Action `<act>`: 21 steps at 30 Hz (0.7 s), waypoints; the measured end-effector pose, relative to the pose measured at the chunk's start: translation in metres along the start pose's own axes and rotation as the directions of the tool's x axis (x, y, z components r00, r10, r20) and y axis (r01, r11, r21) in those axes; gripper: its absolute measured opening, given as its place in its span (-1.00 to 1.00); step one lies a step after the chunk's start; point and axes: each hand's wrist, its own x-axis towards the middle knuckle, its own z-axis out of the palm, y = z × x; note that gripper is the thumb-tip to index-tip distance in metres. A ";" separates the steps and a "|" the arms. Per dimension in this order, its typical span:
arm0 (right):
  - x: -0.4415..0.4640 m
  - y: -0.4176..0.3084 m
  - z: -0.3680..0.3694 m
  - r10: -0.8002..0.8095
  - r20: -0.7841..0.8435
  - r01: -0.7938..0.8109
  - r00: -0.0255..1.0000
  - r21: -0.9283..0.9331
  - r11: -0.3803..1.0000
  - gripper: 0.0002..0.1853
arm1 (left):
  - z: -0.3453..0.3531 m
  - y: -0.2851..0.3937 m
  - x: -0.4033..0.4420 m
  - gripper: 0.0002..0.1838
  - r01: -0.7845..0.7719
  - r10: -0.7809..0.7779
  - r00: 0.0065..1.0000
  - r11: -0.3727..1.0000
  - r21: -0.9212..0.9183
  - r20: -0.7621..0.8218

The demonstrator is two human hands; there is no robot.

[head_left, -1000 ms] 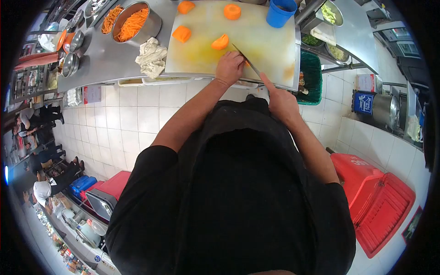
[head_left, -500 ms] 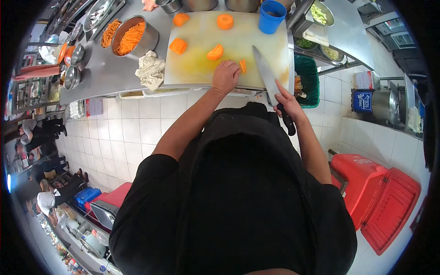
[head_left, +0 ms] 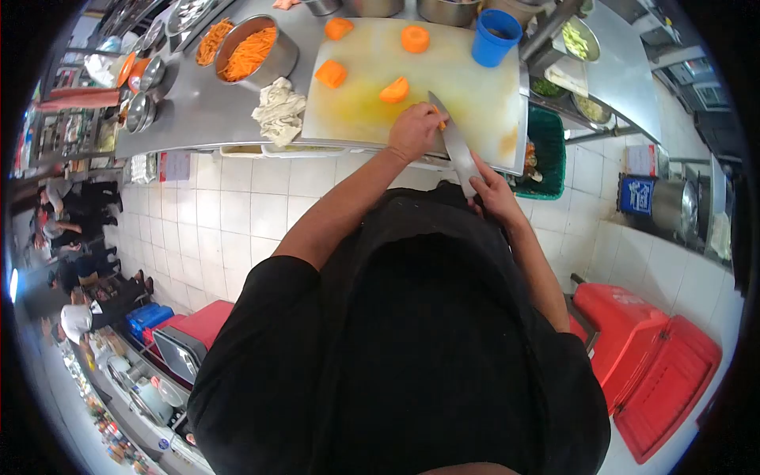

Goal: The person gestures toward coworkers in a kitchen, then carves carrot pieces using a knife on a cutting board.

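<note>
On the white cutting board [head_left: 475, 95], near its front edge, my left hand [head_left: 416, 131] has its fingers closed on small carrot slices [head_left: 441, 120]. My right hand [head_left: 494, 190] grips a large knife [head_left: 455, 146], its blade pointing up and to the left beside the left fingertips. Just behind my left hand lies a carrot chunk [head_left: 394, 90]. Other orange carrot pieces rest farther back: one at the left [head_left: 331, 74], one at the back left [head_left: 339, 29] and a round one [head_left: 415, 39]. A blue container [head_left: 496, 37] stands at the board's back right.
Left of the board are a crumpled white cloth [head_left: 279, 112] and a steel pot [head_left: 273, 59] of carrot strips. A green-lined bin [head_left: 545, 150] sits beyond the board's right edge. Red bins stand behind me on the right. Several people are at the far left.
My left hand has closed on the small slices that lay loose beside it half a second ago. The knife, earlier swung away to the right, is back beside the left fingertips.
</note>
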 end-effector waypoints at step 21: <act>0.099 -0.288 0.223 -0.370 0.343 0.498 0.863 -0.460 0.735 -0.25 | -0.311 -0.171 0.027 -0.64 0.368 -0.120 0.862 0.816 0.446 -0.492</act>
